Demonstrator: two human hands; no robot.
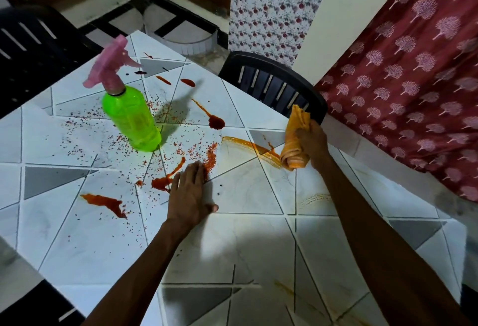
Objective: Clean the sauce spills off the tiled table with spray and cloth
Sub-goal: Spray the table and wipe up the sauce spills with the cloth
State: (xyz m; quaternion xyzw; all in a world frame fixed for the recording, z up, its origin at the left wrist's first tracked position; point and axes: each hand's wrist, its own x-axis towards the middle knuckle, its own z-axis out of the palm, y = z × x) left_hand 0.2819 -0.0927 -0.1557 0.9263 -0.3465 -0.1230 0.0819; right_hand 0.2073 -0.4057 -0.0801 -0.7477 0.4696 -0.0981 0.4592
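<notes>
The right hand (311, 142) grips the bunched orange cloth (294, 142) at the worktop's (245, 235) right edge, its lower end touching an orange smear (248, 145), likely mid-wipe. The left hand (191, 193) lies flat, fingers together and thumb out, probably bracing, fingertips by a red spill (161, 183). The spray bottle (129, 111) stands far left among flecks. Whatever the cloth covers is hidden.

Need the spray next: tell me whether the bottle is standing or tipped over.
Standing: the green bottle rests on its base on the table, pink trigger on top.
</notes>
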